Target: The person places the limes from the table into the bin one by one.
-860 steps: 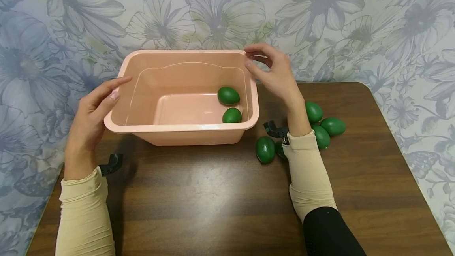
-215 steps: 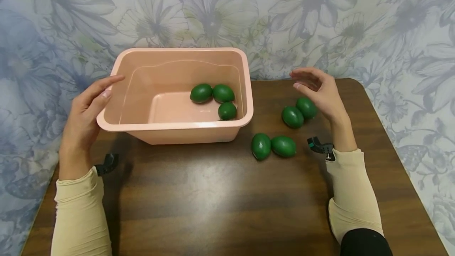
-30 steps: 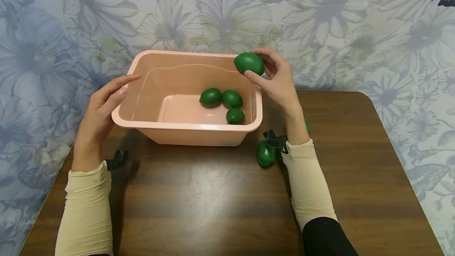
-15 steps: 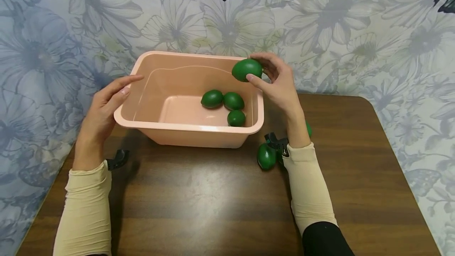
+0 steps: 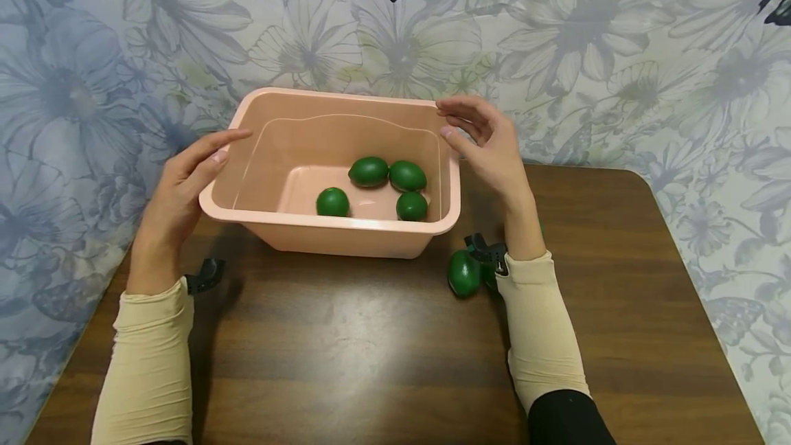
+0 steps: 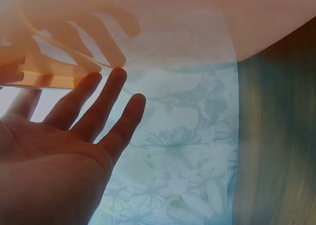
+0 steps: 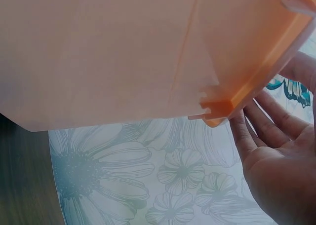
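Observation:
A peach plastic basin (image 5: 334, 246) stands on the table, with several glossy green limes inside. One lime (image 5: 332, 202) lies near the front wall, apart from a cluster with a lime (image 5: 369, 172) at its left end. My left hand (image 5: 173, 198) is at the basin's left rim, index finger laid straight over it; in the left wrist view, the other fingers (image 6: 106, 99) extend below the rim outside. My right hand (image 5: 488, 146) is at the back right corner of the rim, fingers loosely bent and holding nothing.
Right of the basin, a lime (image 5: 463, 273) lies on the brown wooden table (image 5: 346, 362). Another lime (image 5: 489, 277) beside it is partly hidden by my right wrist and its camera. A green sliver shows behind the forearm. Flower-patterned cloth (image 5: 395, 40) rises behind the table.
My right hand has let go of the lime it held over the basin, and that lime now lies inside near the front wall. My left hand stays at the rim.

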`<state>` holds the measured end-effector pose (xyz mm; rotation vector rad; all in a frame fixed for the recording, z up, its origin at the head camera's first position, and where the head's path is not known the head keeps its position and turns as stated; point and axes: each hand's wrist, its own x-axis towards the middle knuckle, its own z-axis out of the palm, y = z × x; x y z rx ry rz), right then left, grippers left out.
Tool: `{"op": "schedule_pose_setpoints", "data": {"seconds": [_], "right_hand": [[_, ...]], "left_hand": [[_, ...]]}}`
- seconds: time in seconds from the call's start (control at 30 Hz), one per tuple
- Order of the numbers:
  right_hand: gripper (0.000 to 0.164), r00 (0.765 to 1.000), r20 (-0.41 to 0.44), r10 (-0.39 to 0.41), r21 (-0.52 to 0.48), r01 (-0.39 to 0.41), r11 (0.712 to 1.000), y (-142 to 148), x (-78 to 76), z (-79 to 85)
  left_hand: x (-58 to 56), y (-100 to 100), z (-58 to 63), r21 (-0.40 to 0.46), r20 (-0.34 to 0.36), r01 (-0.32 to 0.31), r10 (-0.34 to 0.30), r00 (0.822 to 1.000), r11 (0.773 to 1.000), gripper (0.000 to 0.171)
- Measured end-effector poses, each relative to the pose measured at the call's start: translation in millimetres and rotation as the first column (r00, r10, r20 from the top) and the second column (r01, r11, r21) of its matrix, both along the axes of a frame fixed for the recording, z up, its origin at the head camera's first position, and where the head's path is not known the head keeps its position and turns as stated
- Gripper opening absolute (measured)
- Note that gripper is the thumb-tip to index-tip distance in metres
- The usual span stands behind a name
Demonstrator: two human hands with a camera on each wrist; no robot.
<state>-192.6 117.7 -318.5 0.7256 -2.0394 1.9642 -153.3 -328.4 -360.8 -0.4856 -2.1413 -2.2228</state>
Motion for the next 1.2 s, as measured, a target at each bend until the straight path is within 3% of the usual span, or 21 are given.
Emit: {"op": "schedule_pose_setpoints", "data": {"seconds": [0.27,0.5,0.9,1.2], "right_hand": [[0.035,0.999,0.030,-0.023,-0.026,0.023,0.999,8,1.2,0.4],[0.035,0.999,0.043,-0.027,-0.025,0.028,0.999,23,-12.1,-19.5],[0.038,0.997,0.057,-0.055,-0.059,0.058,0.997,51,-7.9,-22.6],[0.038,0.992,0.096,-0.087,-0.030,0.091,0.995,72,-2.3,-26.1]], "left_hand": [[1.1,3,0.1,-0.010,0.012,-0.017,0.017,1.000,1.000,0.042],[2.5,5,-1.1,-0.021,0.023,-0.043,0.044,0.999,0.999,0.043],[1.3,6,0.0,-0.005,0.031,-0.024,0.024,0.999,1.000,0.043],[1.1,5,0.2,0.014,0.029,-0.015,0.015,0.999,1.000,0.043]]}}
